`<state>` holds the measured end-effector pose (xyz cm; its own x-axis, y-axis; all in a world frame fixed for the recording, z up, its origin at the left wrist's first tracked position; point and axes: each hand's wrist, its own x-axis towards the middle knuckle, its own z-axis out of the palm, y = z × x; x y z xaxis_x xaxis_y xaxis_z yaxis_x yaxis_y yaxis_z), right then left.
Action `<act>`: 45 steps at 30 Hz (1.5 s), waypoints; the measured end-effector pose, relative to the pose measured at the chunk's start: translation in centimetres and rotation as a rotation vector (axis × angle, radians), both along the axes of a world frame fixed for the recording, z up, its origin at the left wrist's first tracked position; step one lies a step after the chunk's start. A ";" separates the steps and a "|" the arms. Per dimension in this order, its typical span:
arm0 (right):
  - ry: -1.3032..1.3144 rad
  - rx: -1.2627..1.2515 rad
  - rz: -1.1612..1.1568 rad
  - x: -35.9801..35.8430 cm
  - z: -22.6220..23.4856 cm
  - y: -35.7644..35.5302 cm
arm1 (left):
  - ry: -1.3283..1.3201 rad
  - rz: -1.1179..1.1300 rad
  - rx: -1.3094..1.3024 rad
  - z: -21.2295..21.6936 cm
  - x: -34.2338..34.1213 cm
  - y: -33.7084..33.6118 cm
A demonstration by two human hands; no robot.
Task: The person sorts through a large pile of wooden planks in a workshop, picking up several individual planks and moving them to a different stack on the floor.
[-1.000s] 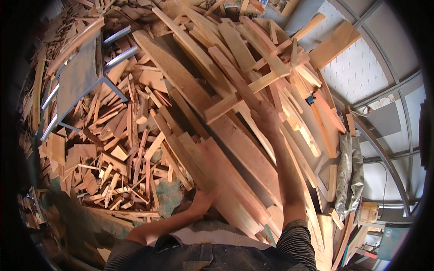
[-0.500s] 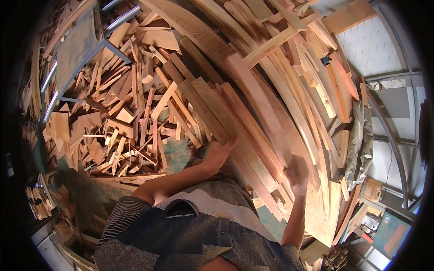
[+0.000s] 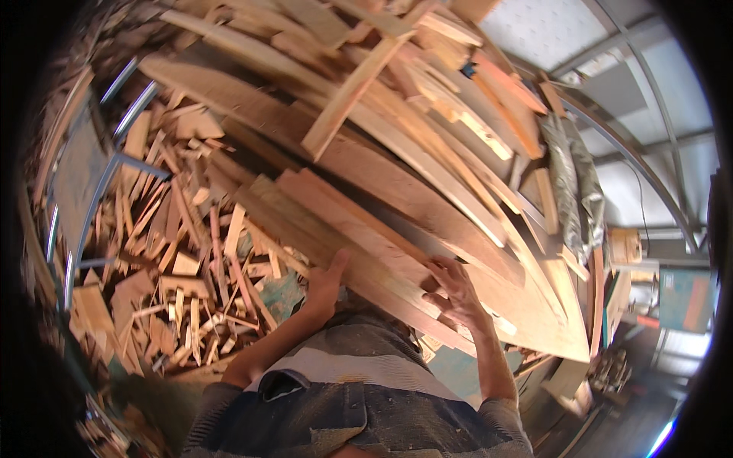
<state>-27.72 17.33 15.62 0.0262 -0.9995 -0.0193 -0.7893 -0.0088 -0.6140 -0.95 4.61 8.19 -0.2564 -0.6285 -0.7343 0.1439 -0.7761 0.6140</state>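
Observation:
A stack of long wooden planks lies slantwise in front of me, running from upper left to lower right. My left hand (image 3: 327,284) grips the near edge of a brownish plank (image 3: 305,237), its thumb on top and its other fingers hidden below. My right hand (image 3: 456,290) is curled round the lower right end of a pinkish plank (image 3: 351,225) in the same stack, fingers bent over its edge. Both planks lie side by side, close together.
Beyond the stack lie wide curved boards (image 3: 397,183) and a crosswise batten (image 3: 359,91). Short offcuts (image 3: 191,282) fill the left side, near a metal-framed panel (image 3: 76,168). A grey sheet (image 3: 573,183) hangs at right, above a green box (image 3: 683,298).
My view has turned, shifting the scene leftward. My right hand, blurred with a pinkish plank earlier, has come in to the stack's near end. My left hand stays on the stack.

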 end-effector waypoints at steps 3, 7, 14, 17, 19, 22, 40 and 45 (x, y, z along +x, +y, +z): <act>0.049 -0.016 0.062 -1.6 0.7 -1.5 | 0.004 0.005 0.007 0.8 0.1 -0.2; 0.126 -0.161 -0.161 -4.7 1.8 -8.0 | 0.031 0.030 -0.022 2.1 -0.5 -0.3; 0.248 -0.255 -0.439 -16.9 -5.4 -24.2 | -0.116 -0.003 -0.082 1.2 -0.3 -0.4; 0.347 -0.273 -0.466 -19.2 -6.7 -30.5 | -0.119 -0.045 -0.100 0.5 0.2 -0.2; 0.247 -0.161 -0.406 -17.6 -6.0 -34.8 | -0.150 -0.067 -0.105 0.5 0.6 -0.1; -0.341 -0.141 -0.421 -10.5 -5.2 -39.7 | -0.198 -0.114 -0.109 1.9 0.8 -0.3; -1.069 0.142 -0.645 -14.3 -3.6 -25.9 | -0.136 -0.024 -0.161 1.4 0.1 0.0; -0.232 -0.027 -0.734 -20.7 -1.8 -16.1 | -0.135 -0.001 -0.113 2.1 -0.3 0.1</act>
